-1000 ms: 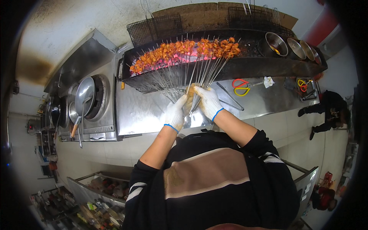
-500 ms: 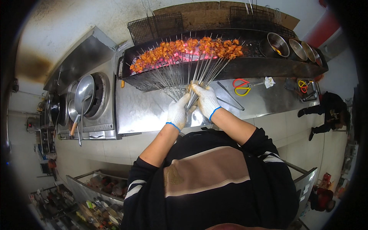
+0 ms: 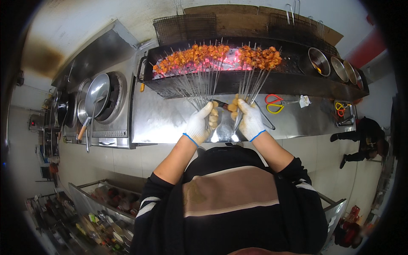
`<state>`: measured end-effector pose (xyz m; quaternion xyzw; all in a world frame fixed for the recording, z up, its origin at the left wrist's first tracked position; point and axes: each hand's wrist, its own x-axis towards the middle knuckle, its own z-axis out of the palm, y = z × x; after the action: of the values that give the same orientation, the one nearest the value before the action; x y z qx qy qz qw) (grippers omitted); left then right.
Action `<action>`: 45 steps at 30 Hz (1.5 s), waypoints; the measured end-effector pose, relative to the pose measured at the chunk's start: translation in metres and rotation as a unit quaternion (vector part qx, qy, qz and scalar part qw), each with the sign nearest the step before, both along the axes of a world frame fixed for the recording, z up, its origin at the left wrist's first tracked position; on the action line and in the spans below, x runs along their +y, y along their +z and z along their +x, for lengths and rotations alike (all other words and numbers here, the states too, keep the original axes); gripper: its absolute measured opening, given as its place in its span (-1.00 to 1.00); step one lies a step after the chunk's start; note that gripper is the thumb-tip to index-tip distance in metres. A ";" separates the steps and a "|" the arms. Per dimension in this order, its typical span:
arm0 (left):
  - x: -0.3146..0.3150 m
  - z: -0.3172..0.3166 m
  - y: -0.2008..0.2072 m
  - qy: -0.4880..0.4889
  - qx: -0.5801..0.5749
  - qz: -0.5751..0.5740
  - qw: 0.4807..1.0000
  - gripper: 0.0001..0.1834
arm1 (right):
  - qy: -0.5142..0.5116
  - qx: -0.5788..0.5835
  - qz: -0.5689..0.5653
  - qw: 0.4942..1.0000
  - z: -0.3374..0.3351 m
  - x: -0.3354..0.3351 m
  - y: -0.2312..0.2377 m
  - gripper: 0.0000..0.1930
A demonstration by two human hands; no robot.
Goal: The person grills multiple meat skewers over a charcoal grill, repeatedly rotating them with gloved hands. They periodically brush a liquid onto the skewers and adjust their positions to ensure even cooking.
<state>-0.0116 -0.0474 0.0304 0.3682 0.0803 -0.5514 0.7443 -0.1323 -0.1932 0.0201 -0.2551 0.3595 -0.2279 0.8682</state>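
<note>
Two fanned bundles of metal skewers carry reddish-orange seasoned meat over glowing coals in a long black charcoal grill (image 3: pixel 297 82). My left hand (image 3: pixel 203 122), in a white glove with a blue cuff, is closed around the handle ends of the larger left bundle of meat skewers (image 3: pixel 191 56). My right hand (image 3: pixel 248 119), gloved alike, grips the smaller right bundle of meat skewers (image 3: pixel 264 58). A gap between the bundles bares pink-hot coals (image 3: pixel 230 60). Both hands are just in front of the grill, above the steel counter (image 3: pixel 161 123).
Right of my hands lie red-and-yellow-handled scissors (image 3: pixel 274 104), crumpled white paper (image 3: pixel 304 101) and tongs (image 3: pixel 267 119). Metal bowls (image 3: pixel 318 62) sit on the grill's right end. A wok (image 3: pixel 97 94) with a ladle rests on the left stove. Another person (image 3: pixel 366 138) is at far right.
My hands have moved apart, splitting the skewers into two bundles with a gap between. The right bundle has shifted right, and more coals show. The whole view has shifted slightly.
</note>
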 end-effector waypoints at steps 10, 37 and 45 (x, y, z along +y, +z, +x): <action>0.012 0.019 -0.006 -0.023 0.058 -0.075 0.995 -0.65 | 0.015 -0.072 0.048 0.996 -0.024 -0.043 0.007 -0.82; 0.006 -0.005 -0.009 0.038 -0.032 0.011 0.999 -0.72 | 0.180 -0.091 0.078 0.976 0.020 -0.018 -0.016 -0.67; -0.005 -0.017 -0.004 0.066 -0.163 0.070 0.982 -0.72 | 0.143 -0.080 -0.085 0.983 0.054 0.007 -0.023 -0.75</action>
<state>-0.0290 -0.0520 0.0268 0.4980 0.0204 -0.4269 0.7545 -0.0781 -0.1861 -0.0027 -0.3574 0.2277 -0.1509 0.8931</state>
